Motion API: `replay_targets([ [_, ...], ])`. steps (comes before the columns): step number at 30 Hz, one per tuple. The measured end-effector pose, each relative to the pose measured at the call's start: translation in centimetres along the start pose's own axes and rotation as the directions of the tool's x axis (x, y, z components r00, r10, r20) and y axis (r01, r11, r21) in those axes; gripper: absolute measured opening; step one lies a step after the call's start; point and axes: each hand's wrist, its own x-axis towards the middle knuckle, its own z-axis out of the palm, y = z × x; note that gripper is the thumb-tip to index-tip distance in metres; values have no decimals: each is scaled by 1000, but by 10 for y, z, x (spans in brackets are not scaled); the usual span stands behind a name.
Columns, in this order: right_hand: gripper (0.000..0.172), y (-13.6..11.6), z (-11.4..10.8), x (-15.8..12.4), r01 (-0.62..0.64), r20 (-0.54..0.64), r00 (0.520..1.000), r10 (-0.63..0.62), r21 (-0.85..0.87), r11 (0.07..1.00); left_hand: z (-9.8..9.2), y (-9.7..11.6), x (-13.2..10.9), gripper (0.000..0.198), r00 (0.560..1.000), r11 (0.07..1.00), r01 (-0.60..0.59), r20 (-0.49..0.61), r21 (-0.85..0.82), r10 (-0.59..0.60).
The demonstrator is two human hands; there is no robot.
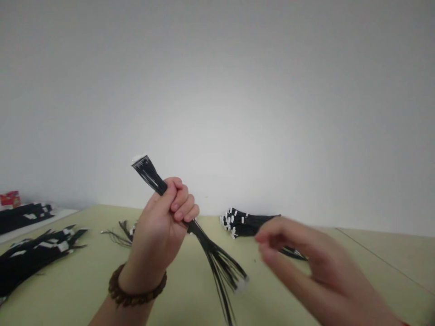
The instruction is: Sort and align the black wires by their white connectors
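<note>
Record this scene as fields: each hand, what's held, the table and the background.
left hand: closed around a black wire harness
harness position: slanted, white connector at the upper end, wires fanning out below
right hand: raised, blurred, thumb and index finger curved toward each other; no held item visible
table: pale yellow-green
table, back: black cable bundle with white ends, partly behind the right hand
table, left: black cables with white ends
background: pale wall
</note>
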Motion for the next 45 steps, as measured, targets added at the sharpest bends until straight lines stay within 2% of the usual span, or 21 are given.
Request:
replay_targets([
  [3, 5, -5, 10, 23, -53, 222, 972, 78, -113, 992, -5, 1, 6, 38, 998, 992, -39, -48, -121, 33],
  [7, 5, 0, 25, 33, -44, 286, 955, 84, -144, 989, -8, 6, 8, 42, 996, 980, -69, -71, -186, 57],
  [9, 11, 3, 26, 33, -14, 276, 959, 56, -152, 988, -9, 5, 8, 39, 992, 991, -107, -75, -85, 101],
  [13, 15, 8, 15, 31, 12, 191, 981, 38, -252, 968, -12, -4, 9, 28, 984, 960, -159, -41, 232, 173],
  [17, 18, 10, -3, 28, -29, 133, 988, 74, -314, 949, -20, -13, 15, 16, 996, 895, -67, -30, 441, 89],
  [22, 15, 18, -20, 29, -137, 103, 983, 150, -121, 983, -36, -17, 23, 23, 999, 733, 45, -28, 679, -36],
  [23, 16, 22, -23, 30, -160, 44, 985, 166, -122, 980, -38, -16, 23, 25, 997, 692, 64, -18, 719, -74],
  [25, 19, 32, -30, 32, -211, -186, 966, 177, -183, 960, -40, -12, 24, 26, 989, 606, 84, 7, 791, -147],
  [27, 23, 43, -37, 33, -266, -445, 885, 138, -240, 934, -40, -7, 23, 22, 977, 519, 74, 41, 852, -207],
  [28, 25, 48, -41, 34, -285, -528, 842, 114, -255, 924, -40, -5, 23, 20, 972, 487, 61, 59, 871, -227],
  [29, 28, 52, -44, 35, -288, -561, 822, 96, -265, 920, -40, -4, 22, 20, 968, 469, 51, 72, 882, -242],
  [30, 31, 56, -46, 35, -276, -544, 835, 88, -274, 921, -40, -4, 21, 20, 963, 450, 45, 81, 892, -256],
  [31, 32, 59, -47, 35, -252, -489, 868, 85, -286, 924, -40, -5, 21, 18, 961, 435, 40, 85, 900, -264],
  [33, 30, 64, -44, 36, -180, -270, 958, 99, -296, 938, -41, -10, 20, 10, 962, 465, 58, 75, 883, -262],
  [35, 25, 67, -36, 37, -123, -12, 992, 124, -282, 952, -41, -16, 19, 6, 965, 530, 88, 60, 843, -255],
  [37, 20, 65, -24, 37, -92, 177, 974, 143, -267, 959, -40, -24, 18, 8, 963, 590, 118, 53, 799, -264],
  [39, 18, 59, -11, 37, -71, 282, 949, 141, -243, 967, -38, -31, 16, 11, 958, 621, 138, 56, 771, -282],
  [41, 18, 50, 0, 38, -61, 330, 936, 125, -199, 978, -36, -38, 14, 10, 947, 645, 159, 69, 747, -314],
  [45, 24, 37, 17, 37, -91, 352, 929, 112, -75, 993, -32, -46, 13, 6, 922, 676, 198, 99, 709, -374],
])
